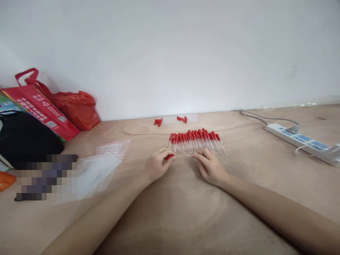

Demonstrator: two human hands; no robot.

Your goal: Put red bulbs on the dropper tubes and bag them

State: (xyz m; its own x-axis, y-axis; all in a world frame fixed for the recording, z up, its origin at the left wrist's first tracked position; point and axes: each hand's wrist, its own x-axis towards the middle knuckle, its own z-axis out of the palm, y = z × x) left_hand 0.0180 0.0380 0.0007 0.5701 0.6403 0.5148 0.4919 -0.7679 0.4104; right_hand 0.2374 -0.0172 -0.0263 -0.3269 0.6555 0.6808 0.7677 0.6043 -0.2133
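Between the thumb and fingers of my left hand (157,165) is a red rubber dropper bulb (169,156), its end pointing right. My right hand (211,167) pinches a thin clear dropper tube (188,155), whose tip sticks out to the left. A small gap separates the two parts. Just beyond my hands lies a row of droppers (196,135) with red bulbs away from me and clear stems toward me. Loose red bulbs (158,122) lie farther back near the wall, with a few more red bulbs (182,119) to their right.
Clear zip bags (101,166) are spread on the wooden table (170,219) at left. Behind them stand a black bag (26,138), a printed red bag (45,109) and a red plastic bag (79,108). A white power strip (300,141) with cables lies at right.
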